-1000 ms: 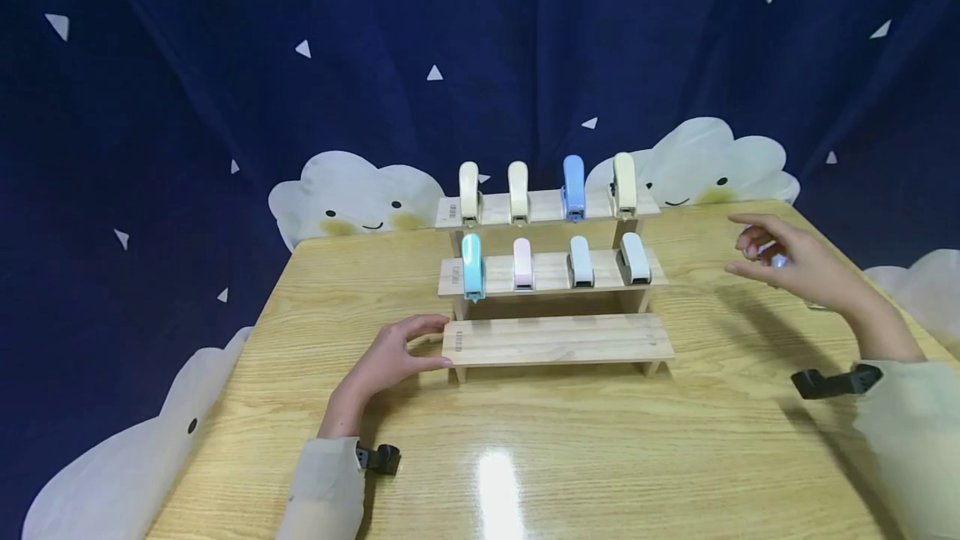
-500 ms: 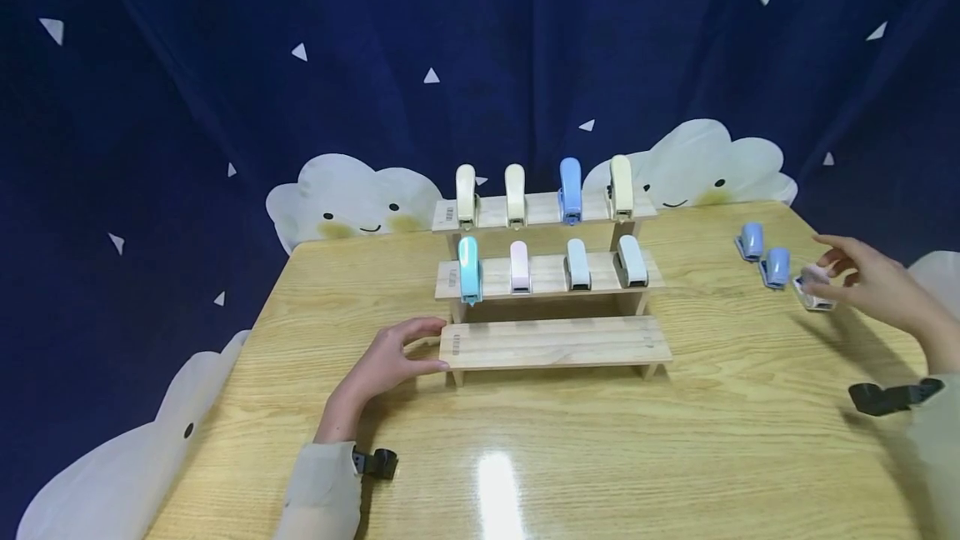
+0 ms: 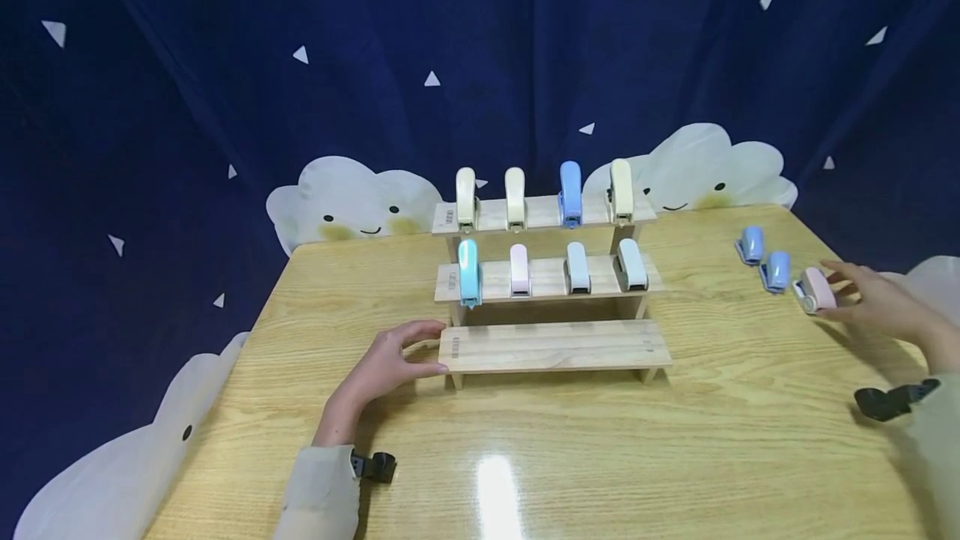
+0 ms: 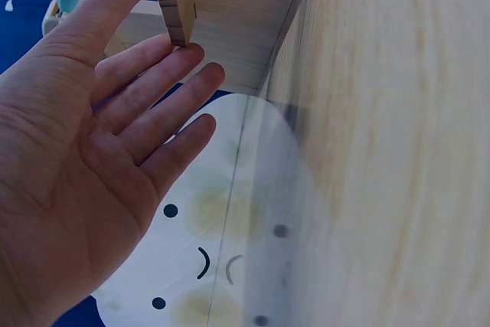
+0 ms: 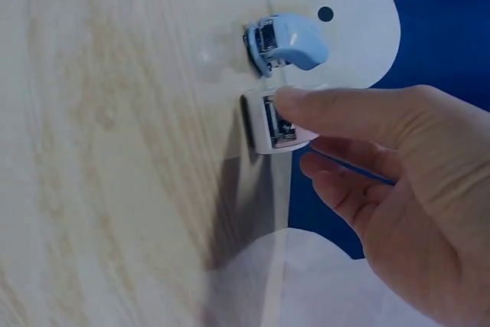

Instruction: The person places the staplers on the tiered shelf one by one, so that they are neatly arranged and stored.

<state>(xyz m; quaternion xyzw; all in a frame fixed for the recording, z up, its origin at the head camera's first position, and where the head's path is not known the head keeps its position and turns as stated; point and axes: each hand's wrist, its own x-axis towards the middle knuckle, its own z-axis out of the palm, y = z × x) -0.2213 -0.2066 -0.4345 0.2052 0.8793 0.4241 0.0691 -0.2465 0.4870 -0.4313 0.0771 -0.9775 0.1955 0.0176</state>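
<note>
Off to the right, my right hand (image 3: 873, 298) pinches a small pink-and-white stapler (image 3: 815, 290) at the tabletop. Its thumb lies along one side of that stapler (image 5: 268, 122) in the right wrist view. Two small blue staplers, a nearer one (image 3: 776, 272) and a farther one (image 3: 750, 245), stand just left of it. My left hand (image 3: 390, 361) holds the left end of the lowest step of a three-step wooden rack (image 3: 555, 347), thumb at the front corner and a finger at the back corner. In the left wrist view the other fingers (image 4: 164, 124) extend loosely.
On the rack's top step stand several staplers, cream ones (image 3: 516, 198) and a blue one (image 3: 571, 194). The middle step bears a turquoise (image 3: 469, 272), a pink (image 3: 519, 270) and two white staplers (image 3: 577, 267). Behind the wooden table (image 3: 570, 457) hangs a dark blue curtain (image 3: 375, 40).
My right hand has moved right and down from near the blue staplers, uncovering them, and taken hold of the pink stapler. The left hand has stayed at the rack's end.
</note>
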